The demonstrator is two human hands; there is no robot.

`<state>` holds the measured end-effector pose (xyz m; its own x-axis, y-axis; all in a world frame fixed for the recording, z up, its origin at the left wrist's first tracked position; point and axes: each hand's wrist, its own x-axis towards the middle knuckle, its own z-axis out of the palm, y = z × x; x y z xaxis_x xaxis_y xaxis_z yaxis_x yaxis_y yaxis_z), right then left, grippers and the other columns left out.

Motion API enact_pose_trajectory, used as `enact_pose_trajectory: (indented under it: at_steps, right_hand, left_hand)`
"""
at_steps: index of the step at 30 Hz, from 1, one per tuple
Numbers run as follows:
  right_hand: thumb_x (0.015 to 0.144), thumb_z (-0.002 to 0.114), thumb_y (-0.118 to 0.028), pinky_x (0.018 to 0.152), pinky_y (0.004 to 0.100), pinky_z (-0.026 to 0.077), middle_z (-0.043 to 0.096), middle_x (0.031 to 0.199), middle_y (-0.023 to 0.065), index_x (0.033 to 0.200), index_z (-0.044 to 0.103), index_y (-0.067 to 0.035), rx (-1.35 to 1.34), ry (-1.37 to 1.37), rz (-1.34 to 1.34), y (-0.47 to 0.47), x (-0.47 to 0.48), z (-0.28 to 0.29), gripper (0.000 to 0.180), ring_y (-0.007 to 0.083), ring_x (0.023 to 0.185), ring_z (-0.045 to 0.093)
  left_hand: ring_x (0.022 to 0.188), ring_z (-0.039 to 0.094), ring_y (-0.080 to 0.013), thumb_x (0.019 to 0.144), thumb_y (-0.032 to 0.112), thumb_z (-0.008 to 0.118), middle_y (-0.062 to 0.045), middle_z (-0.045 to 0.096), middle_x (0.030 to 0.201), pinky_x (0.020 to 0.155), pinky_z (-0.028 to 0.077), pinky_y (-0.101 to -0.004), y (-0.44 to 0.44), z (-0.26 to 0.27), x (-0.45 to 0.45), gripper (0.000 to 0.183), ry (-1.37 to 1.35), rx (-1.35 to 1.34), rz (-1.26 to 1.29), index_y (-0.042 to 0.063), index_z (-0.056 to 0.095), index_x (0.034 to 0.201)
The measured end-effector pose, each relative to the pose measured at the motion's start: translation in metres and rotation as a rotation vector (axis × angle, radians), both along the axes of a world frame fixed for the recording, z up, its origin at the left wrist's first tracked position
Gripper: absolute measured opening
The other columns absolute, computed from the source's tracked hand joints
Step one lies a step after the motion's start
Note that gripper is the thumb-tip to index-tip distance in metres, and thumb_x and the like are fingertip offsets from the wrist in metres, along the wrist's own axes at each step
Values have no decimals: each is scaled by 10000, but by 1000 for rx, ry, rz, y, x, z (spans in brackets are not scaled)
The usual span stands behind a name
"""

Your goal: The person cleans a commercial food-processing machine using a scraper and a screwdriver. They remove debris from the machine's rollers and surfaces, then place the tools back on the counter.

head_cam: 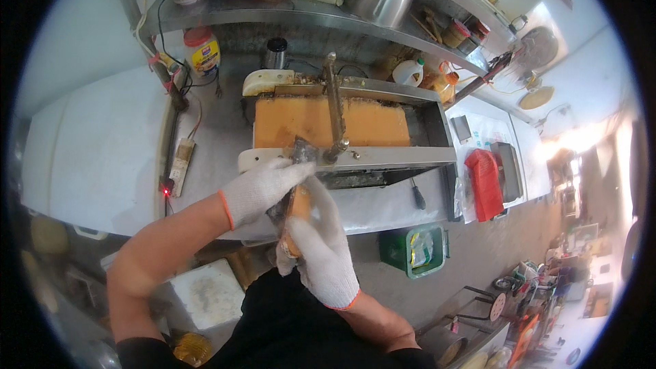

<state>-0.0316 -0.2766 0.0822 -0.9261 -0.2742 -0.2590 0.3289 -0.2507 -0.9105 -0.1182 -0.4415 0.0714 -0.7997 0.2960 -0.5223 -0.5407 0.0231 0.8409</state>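
Both my hands wear white knit gloves with orange cuffs. My left hand [269,184] is at the upper end of a long orange-brown block [299,207], its fingers over a dark, thin flat piece [305,151] whose material I cannot tell. Lower down, my right hand [323,251] grips the same block, which stands tilted near my chest. Beyond them a metal frame machine [389,156] with white end pieces holds a wide orange slab [376,123]. A metal crossbar [335,107] spans the slab. Part of the held block is hidden by my fingers.
A screwdriver-like tool [419,196] lies right of the machine's front. Further right are a red bag [484,184] and a metal tray [507,171]. A power strip [182,166] lies left. A green bin [439,251] stands below the table edge; a loaded metal shelf [230,16] runs above.
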Motion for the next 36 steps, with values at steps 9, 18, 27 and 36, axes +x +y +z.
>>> enact_pose_trajectory:
  at_steps: [9, 18, 27, 36]
  right_hand:
    - [1059, 589, -142, 1011, 368, 534, 478, 1466, 194, 1679, 227, -30, -20, 20, -83, -21, 5, -6, 726, 223, 1257, 573]
    - [1047, 578, -144, 701, 401, 599, 539, 1282, 184, 1680, 200, -30, -260, -115, -109, -21, 0, -3, 746, 241, 904, 658]
    - [1046, 542, -123, 744, 415, 604, 552, 1288, 204, 1686, 155, -17, -111, 39, -94, -18, -1, -13, 755, 251, 898, 664]
    - [1058, 545, -130, 736, 399, 592, 567, 1230, 220, 1705, 101, -53, -401, -123, -49, -20, 1, -10, 789, 255, 852, 660]
  left_hand:
    - [998, 662, -151, 1041, 345, 631, -68, 762, 1063, 932, 512, -331, -7, 25, -17, 389, 124, -281, -207, 1, 772, 1154]
    - [936, 670, -159, 1050, 348, 599, -71, 756, 968, 875, 526, -346, -4, 15, -37, 406, 238, -577, -372, -26, 756, 1065]
    - [928, 706, -253, 1058, 385, 585, -154, 754, 960, 890, 532, -371, -2, 17, -28, 423, 372, -661, -357, 0, 749, 1111]
    - [912, 715, -253, 1059, 366, 591, -154, 756, 948, 853, 526, -388, -7, 23, -38, 385, 144, -555, -348, 17, 751, 1083]
